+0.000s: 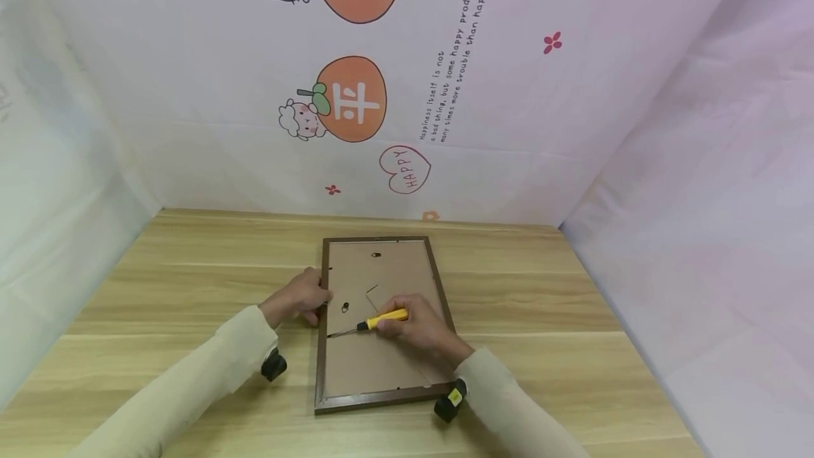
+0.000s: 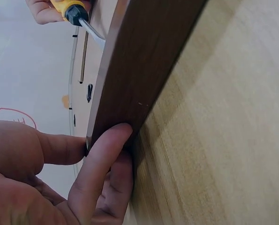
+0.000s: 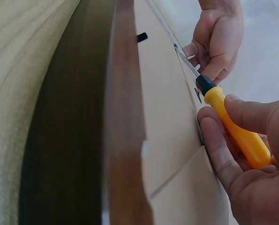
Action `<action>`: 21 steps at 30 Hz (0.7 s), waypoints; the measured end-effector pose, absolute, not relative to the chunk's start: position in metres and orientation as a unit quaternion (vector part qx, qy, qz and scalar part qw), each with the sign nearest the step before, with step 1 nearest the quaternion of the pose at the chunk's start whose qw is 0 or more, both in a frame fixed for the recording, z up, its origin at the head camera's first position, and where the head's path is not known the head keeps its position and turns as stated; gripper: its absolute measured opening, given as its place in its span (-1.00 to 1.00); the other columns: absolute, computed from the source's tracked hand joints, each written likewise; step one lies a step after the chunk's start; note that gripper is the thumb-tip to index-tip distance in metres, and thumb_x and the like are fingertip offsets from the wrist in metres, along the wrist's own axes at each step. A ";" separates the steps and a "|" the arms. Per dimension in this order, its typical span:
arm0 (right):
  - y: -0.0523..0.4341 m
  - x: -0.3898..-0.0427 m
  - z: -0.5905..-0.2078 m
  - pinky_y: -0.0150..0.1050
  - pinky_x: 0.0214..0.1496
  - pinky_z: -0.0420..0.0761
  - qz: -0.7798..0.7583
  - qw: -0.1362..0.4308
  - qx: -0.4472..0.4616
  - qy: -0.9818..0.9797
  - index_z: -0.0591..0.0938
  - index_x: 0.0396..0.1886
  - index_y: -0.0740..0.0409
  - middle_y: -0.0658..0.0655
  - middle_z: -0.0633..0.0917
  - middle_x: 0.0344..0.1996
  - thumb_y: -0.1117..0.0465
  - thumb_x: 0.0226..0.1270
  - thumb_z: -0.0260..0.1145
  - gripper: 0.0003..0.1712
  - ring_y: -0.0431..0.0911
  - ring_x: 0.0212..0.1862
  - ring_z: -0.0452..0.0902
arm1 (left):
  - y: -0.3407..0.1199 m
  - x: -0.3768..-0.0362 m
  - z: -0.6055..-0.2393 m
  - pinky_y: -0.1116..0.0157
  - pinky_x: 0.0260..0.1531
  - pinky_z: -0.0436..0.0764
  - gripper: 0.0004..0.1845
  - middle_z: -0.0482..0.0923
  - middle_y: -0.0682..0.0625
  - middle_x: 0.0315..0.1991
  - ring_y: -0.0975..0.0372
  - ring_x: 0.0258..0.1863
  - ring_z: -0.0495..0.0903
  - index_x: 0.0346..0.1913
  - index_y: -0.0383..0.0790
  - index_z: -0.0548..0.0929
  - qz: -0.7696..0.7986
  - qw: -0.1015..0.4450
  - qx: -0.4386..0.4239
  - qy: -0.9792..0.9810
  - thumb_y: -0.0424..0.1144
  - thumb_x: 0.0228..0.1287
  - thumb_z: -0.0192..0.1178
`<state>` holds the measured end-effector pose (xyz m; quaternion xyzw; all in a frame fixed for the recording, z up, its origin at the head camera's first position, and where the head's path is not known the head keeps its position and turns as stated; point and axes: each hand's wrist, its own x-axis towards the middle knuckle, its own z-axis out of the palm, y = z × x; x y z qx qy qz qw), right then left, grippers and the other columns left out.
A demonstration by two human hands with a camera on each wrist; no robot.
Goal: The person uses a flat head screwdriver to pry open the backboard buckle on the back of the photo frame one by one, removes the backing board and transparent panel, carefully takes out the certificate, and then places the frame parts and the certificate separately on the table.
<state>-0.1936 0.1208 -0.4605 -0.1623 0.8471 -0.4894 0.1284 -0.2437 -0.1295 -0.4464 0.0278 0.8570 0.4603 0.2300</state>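
A brown picture frame lies face down on the wooden table, its tan backing board facing up. My right hand grips a screwdriver by its yellow handle. The metal shaft slants left, with its tip at a small dark tab on the frame's left inner edge. At that same left side, my left hand pinches the frame's edge; in the left wrist view its thumb and fingers press against the brown side. Two black hanging hooks sit on the board.
Several more dark tabs line the frame's inner edges. A bent thin piece shows mid-board. Wood-patterned table spreads around the frame, bounded by a printed white cloth behind and plain cloth at both sides.
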 end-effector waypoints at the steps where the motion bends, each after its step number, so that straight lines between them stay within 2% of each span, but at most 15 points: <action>1: 0.121 -0.193 -0.461 -0.30 -0.12 0.48 -0.492 0.131 -0.160 0.846 0.73 -0.26 0.11 0.05 0.70 -0.25 0.20 0.21 0.44 -0.87 -0.11 -0.19 0.48 | -0.129 -0.243 -0.447 0.24 -0.48 0.75 -0.82 0.58 -0.29 -0.33 0.07 -0.45 0.69 -0.06 -0.54 0.48 0.458 0.229 0.030 0.859 -0.47 0.38 0.02; 7: 0.119 -0.192 -0.462 -0.34 -0.17 0.52 -0.482 0.132 -0.156 0.852 0.70 -0.26 0.05 0.01 0.67 -0.26 0.21 0.26 0.40 -0.92 -0.13 -0.21 0.49 | -0.128 -0.242 -0.446 0.25 -0.52 0.75 -0.86 0.58 -0.28 -0.36 0.09 -0.47 0.69 -0.11 -0.51 0.49 0.459 0.220 0.033 0.860 -0.49 0.37 -0.01; 16: 0.113 -0.190 -0.463 -0.38 -0.22 0.52 -0.493 0.123 -0.155 0.847 0.66 -0.25 0.16 0.10 0.66 -0.25 0.23 0.26 0.39 -0.88 -0.14 -0.24 0.47 | -0.128 -0.242 -0.446 0.25 -0.54 0.74 -0.88 0.54 -0.27 -0.36 0.08 -0.52 0.68 -0.12 -0.50 0.47 0.475 0.223 0.021 0.851 -0.51 0.36 -0.02; 21: 0.111 -0.187 -0.463 -0.42 -0.23 0.58 -0.505 0.110 -0.159 0.841 0.66 -0.22 0.06 0.03 0.68 -0.24 0.16 0.29 0.39 -0.87 -0.16 -0.24 0.51 | -0.128 -0.242 -0.445 0.25 -0.55 0.73 -0.84 0.53 -0.27 -0.34 0.08 -0.53 0.67 -0.07 -0.52 0.46 0.473 0.223 0.016 0.852 -0.51 0.35 -0.01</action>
